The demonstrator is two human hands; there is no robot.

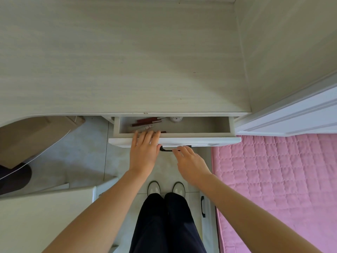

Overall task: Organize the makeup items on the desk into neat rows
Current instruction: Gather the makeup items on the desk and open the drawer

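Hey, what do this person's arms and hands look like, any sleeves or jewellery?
Both forearms are bare, with no sleeve in view. The left hand and right hand wear no gloves, and no rings, watch or bracelet show. Nails look short and unpainted.

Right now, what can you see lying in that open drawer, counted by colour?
Dark red tubes: 3 in view, one mostly hidden behind the left hand
White round thing: 1
Small white piece: 1
Total: 5 that show; the desk edge may hide more.
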